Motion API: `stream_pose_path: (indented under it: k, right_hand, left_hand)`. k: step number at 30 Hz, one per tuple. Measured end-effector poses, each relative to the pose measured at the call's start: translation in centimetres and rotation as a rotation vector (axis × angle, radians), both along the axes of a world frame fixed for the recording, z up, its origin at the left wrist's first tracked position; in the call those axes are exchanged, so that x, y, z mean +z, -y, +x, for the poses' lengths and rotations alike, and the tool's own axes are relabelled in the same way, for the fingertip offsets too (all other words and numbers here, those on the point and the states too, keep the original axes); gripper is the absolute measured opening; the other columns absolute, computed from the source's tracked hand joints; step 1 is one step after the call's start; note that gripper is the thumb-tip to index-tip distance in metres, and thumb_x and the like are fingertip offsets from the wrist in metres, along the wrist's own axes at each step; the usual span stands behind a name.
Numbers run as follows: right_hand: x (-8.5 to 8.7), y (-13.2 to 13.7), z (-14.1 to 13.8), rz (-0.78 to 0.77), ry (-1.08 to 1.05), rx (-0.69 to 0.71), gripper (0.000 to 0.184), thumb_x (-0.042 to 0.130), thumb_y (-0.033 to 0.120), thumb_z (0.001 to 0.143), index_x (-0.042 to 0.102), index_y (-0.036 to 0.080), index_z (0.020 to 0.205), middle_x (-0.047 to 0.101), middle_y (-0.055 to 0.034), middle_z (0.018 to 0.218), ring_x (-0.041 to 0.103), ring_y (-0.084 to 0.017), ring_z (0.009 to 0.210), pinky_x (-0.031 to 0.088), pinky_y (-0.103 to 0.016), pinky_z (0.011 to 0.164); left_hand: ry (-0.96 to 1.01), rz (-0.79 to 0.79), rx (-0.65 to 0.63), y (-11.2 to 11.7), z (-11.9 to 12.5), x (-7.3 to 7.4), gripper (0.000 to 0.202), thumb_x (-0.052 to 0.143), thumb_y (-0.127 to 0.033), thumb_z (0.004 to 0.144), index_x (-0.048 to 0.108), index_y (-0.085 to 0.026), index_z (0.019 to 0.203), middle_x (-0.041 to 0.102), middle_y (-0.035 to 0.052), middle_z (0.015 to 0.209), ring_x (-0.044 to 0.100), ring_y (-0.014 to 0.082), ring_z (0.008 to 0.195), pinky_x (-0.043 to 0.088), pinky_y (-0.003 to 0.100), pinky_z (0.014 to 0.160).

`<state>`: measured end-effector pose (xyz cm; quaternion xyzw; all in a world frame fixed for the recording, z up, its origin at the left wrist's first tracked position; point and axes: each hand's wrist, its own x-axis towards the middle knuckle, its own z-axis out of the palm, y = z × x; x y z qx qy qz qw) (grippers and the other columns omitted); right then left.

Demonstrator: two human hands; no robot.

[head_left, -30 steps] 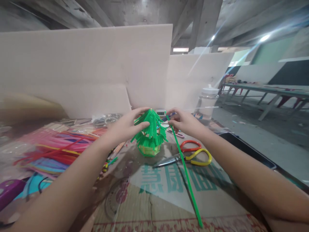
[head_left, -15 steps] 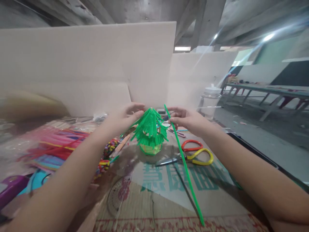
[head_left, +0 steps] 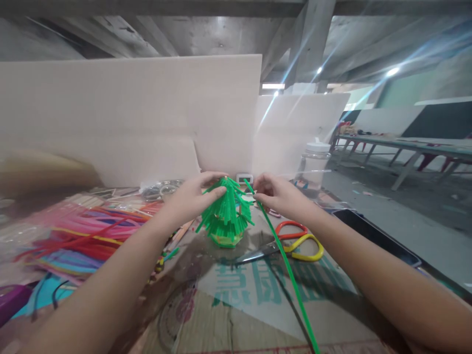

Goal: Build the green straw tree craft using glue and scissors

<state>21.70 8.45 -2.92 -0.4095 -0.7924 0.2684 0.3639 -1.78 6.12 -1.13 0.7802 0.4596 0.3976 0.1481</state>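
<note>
A small model house (head_left: 227, 214) with a shaggy two-tiered roof of green pipe cleaners stands upright on the table. My left hand (head_left: 201, 194) grips the peak of its roof from the left, thumb on the near side, the other fingers partly hidden behind. My right hand (head_left: 275, 194) pinches a long green pipe cleaner (head_left: 286, 263) near its upper end, just right of the roof. The strand slants down toward the table's near edge, apart from the model. Below the right hand lie open scissors (head_left: 260, 251) with one red and one yellow handle loop.
Bundles of coloured pipe cleaners (head_left: 99, 223) lie at the left, near a purple tool (head_left: 14, 300). A clear bottle with a white lid (head_left: 316, 164) stands at back right. A dark flat device (head_left: 376, 236) lies at the right edge. White boards (head_left: 129, 103) rise behind the table.
My left hand has moved onto the roof's peak, thumb now across it. The right hand still holds the pipe cleaner, its upper end slightly closer to the roof. The view has tilted up slightly.
</note>
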Motion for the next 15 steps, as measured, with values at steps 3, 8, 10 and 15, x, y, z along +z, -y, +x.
stream_pose_path:
  k: [3, 8, 10, 15]
  right_hand:
    - [-0.3, -1.2, 0.6, -0.095, 0.192, 0.034, 0.014, 0.06, 0.029, 0.083, 0.051, 0.021, 0.091, 0.062, 0.0041, 0.065, 0.059, -0.012, 0.052, 0.041, -0.022, 0.048]
    - [-1.1, -5.0, 4.5, 0.027, 0.567, -0.301, 0.038, 0.052, 0.048, 0.089, 0.064, 0.017, 0.071, 0.069, -0.0054, 0.069, 0.063, -0.016, 0.063, 0.04, -0.025, 0.056]
    - [-2.0, -6.9, 6.5, 0.014, 0.601, -0.406, 0.037, 0.054, 0.045, 0.088, 0.069, 0.014, 0.073, 0.071, -0.0106, 0.073, 0.066, -0.022, 0.07, 0.042, -0.028, 0.061]
    - [-5.3, -11.4, 8.4, 0.001, 0.576, -0.457, 0.038, 0.068, 0.041, 0.082, 0.07, 0.015, 0.11, 0.072, -0.013, 0.109, 0.066, -0.028, 0.101, 0.048, -0.03, 0.08]
  left_hand:
    - [0.009, -0.03, 0.063, 0.3, 0.3, 0.2, 0.04, 0.058, -0.043, 0.087, 0.067, -0.02, 0.119, 0.074, 0.0064, 0.097, 0.068, 0.0242, 0.095, 0.056, 0.035, 0.08]
    - [-0.024, -0.051, 0.081, 0.1, 0.1, 0.1, 0.046, 0.056, -0.049, 0.087, 0.065, -0.022, 0.123, 0.074, 0.0063, 0.098, 0.068, 0.0243, 0.093, 0.055, 0.036, 0.082]
    - [-0.027, -0.047, 0.073, 0.0, 0.0, 0.1, 0.048, 0.056, -0.051, 0.087, 0.065, -0.022, 0.124, 0.074, 0.0063, 0.101, 0.068, 0.0245, 0.095, 0.054, 0.037, 0.085]
    - [-0.043, -0.021, 0.032, -0.3, -0.4, -0.1, 0.048, 0.055, -0.055, 0.086, 0.067, -0.023, 0.12, 0.073, 0.0055, 0.113, 0.067, 0.0248, 0.1, 0.05, 0.039, 0.095]
